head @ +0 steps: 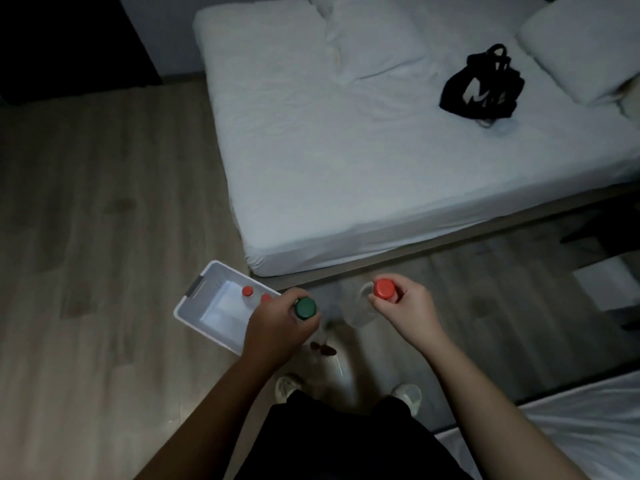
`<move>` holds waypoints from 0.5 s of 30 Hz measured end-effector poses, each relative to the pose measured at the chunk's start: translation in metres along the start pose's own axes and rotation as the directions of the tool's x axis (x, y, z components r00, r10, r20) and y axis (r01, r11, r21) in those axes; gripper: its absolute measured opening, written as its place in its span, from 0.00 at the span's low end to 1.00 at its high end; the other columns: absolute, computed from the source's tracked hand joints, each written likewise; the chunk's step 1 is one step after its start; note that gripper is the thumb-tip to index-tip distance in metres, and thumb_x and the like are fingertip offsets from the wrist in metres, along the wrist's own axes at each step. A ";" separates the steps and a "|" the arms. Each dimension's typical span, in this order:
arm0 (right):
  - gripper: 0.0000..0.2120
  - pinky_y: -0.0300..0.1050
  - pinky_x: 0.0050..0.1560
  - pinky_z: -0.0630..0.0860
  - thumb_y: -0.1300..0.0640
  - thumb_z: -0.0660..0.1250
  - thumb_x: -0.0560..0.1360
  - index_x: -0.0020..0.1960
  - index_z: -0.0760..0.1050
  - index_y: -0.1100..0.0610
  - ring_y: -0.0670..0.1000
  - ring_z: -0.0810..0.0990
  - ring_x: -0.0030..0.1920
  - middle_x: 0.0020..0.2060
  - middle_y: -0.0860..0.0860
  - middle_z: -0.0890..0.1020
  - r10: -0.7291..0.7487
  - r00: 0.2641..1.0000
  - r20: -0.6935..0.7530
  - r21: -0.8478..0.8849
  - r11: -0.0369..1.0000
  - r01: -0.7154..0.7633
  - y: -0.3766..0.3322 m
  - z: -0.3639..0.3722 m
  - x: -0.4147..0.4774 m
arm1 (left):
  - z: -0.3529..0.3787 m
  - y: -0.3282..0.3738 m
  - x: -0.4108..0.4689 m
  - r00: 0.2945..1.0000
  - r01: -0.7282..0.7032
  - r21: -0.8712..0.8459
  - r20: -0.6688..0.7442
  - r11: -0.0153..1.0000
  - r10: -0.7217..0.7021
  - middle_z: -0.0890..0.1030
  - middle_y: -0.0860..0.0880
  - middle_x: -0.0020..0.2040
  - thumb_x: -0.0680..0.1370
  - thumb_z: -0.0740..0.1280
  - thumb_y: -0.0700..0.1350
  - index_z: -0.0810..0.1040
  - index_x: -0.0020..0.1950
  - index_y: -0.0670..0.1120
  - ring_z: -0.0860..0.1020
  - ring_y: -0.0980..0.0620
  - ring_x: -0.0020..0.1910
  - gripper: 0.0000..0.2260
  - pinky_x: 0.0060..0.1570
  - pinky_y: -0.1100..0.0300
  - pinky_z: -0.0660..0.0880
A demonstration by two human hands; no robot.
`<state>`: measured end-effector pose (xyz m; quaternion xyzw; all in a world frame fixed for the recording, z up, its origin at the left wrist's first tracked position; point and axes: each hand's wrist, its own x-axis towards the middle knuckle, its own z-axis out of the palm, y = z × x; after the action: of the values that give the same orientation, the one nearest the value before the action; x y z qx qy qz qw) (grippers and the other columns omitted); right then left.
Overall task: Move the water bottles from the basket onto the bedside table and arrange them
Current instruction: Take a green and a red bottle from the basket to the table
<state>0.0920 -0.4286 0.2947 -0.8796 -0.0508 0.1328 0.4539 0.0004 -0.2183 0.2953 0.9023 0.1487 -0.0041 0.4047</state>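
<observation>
Dim room; the white bed is brightest, the wooden floor murky, the top left corner black. Wide-angle bending shows at edges, and overall focus is soft.

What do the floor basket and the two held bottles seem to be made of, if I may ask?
Basket: probably matte white plastic, given its thin moulded walls. Green-capped bottle and red-capped bottle: likely clear plastic, since their bodies look see-through, with smooth opaque caps.
</observation>
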 end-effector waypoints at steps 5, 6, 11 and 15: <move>0.13 0.22 0.42 0.69 0.61 0.75 0.67 0.48 0.79 0.49 0.33 0.77 0.41 0.39 0.40 0.81 0.029 0.998 -0.054 0.031 0.999 -0.028 0.046 -0.078 -0.006 | 0.042 0.058 0.008 0.998 0.017 0.008 0.062 1.000 -0.017 0.82 0.56 0.39 0.69 0.73 0.51 0.79 0.46 0.54 0.79 0.61 0.39 0.08 0.41 0.56 0.79; 0.12 0.23 0.44 0.70 0.61 0.75 0.67 0.48 0.79 0.49 0.33 0.77 0.42 0.40 0.40 0.81 0.036 0.997 -0.066 0.036 0.999 -0.034 0.056 -0.095 -0.007 | 0.053 0.071 0.010 0.999 0.008 0.005 0.041 1.000 -0.008 0.82 0.56 0.38 0.69 0.73 0.50 0.79 0.45 0.54 0.78 0.61 0.38 0.08 0.40 0.58 0.77; 0.11 0.27 0.46 0.72 0.59 0.75 0.68 0.50 0.80 0.53 0.37 0.79 0.44 0.40 0.43 0.81 0.075 0.994 -0.080 0.045 0.996 -0.072 0.107 -0.179 -0.013 | 0.118 0.136 0.013 0.996 0.066 -0.138 -0.045 0.988 -0.073 0.81 0.52 0.32 0.64 0.73 0.55 0.78 0.41 0.58 0.79 0.59 0.33 0.09 0.37 0.60 0.75; 0.09 0.34 0.47 0.74 0.59 0.74 0.68 0.47 0.79 0.51 0.40 0.79 0.44 0.40 0.45 0.82 0.112 0.988 -0.103 0.055 0.993 -0.107 0.141 -0.239 -0.018 | 0.169 0.182 0.022 0.999 0.019 -0.217 -0.043 0.976 -0.029 0.82 0.57 0.37 0.61 0.68 0.61 0.78 0.42 0.64 0.80 0.57 0.36 0.11 0.43 0.55 0.78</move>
<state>0.1373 -0.7025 0.3155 -0.8755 0.0248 0.1119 0.4695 0.0902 -0.4501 0.3117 0.8509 0.1682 0.0279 0.4970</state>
